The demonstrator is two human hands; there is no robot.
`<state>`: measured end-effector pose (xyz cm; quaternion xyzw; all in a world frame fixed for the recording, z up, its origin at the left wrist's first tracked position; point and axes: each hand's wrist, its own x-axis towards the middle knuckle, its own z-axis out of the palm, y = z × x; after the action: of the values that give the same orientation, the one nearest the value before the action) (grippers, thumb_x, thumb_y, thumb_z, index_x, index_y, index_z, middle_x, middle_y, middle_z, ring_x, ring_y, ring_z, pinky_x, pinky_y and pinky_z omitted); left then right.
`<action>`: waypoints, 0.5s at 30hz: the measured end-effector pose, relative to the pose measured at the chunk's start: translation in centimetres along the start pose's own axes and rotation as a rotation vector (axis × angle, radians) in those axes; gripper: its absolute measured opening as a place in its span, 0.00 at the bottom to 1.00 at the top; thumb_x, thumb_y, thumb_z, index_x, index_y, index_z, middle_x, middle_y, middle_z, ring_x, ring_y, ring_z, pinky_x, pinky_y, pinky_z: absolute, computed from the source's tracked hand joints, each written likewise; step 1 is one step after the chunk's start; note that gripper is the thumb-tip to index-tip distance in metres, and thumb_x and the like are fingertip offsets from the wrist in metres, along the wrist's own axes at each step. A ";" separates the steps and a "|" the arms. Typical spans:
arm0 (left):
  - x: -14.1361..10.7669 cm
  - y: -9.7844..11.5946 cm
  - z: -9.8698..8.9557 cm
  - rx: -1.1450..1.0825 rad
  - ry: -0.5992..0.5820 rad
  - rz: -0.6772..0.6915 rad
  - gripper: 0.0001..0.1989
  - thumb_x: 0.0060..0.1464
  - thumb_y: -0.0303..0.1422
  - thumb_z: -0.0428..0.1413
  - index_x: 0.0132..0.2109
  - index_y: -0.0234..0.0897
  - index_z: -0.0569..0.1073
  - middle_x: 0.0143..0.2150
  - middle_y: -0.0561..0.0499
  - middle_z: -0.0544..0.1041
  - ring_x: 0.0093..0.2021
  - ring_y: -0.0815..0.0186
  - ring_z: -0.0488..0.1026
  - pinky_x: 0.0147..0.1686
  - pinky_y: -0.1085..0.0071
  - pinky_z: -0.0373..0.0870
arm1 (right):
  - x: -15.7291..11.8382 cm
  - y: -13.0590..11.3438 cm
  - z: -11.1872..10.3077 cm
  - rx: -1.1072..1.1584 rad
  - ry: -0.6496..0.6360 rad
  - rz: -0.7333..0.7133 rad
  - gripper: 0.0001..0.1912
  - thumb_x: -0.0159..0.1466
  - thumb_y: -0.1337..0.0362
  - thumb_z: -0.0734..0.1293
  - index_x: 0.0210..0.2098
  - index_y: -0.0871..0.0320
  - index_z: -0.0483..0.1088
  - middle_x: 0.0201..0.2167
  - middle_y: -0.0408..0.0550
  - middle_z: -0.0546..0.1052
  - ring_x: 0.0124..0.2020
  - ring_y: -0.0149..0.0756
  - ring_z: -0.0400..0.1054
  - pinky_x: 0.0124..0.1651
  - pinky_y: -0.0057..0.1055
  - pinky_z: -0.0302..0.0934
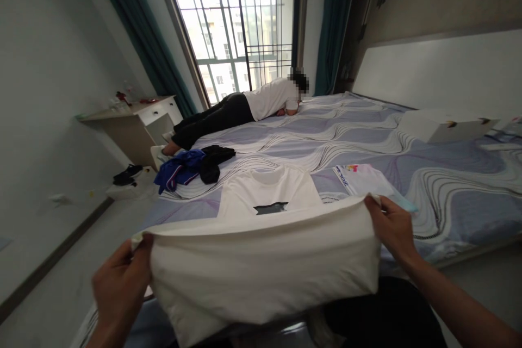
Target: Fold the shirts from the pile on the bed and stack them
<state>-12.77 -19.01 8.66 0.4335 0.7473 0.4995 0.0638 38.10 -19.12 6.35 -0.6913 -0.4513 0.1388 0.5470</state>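
Note:
A white T-shirt (261, 266) stretches between my two hands, its lower edge lifted and pulled taut towards me. Its collar and upper part lie spread on the bed, with a dark print partly hidden behind the raised edge. My left hand (122, 277) pinches one corner at the left. At the other corner, my right hand (391, 225) grips the cloth between thumb and fingers. Just beyond my right hand lies a folded white garment (371, 179) with coloured print.
The bed (293, 144) has a wavy grey-white sheet. Blue and black clothes (183, 168) lie at its left. A person (265, 100) lies across the far side. A white box (444, 125) sits at right; a small desk (134, 119) stands at left.

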 end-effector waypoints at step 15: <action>9.6 -7.7 21.0 0.368 -0.388 0.113 0.21 0.55 0.49 0.49 0.36 0.41 0.79 0.32 0.46 0.81 0.34 0.54 0.75 0.32 0.66 0.64 | 12.3 12.9 13.3 -0.526 -0.324 -0.016 0.19 0.61 0.50 0.62 0.24 0.56 0.71 0.21 0.44 0.74 0.26 0.36 0.66 0.29 0.29 0.50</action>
<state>-12.08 1.37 -4.64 0.5664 0.7740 0.2655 0.0982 41.85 -1.11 -6.15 -0.7744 -0.5585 0.1211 0.2715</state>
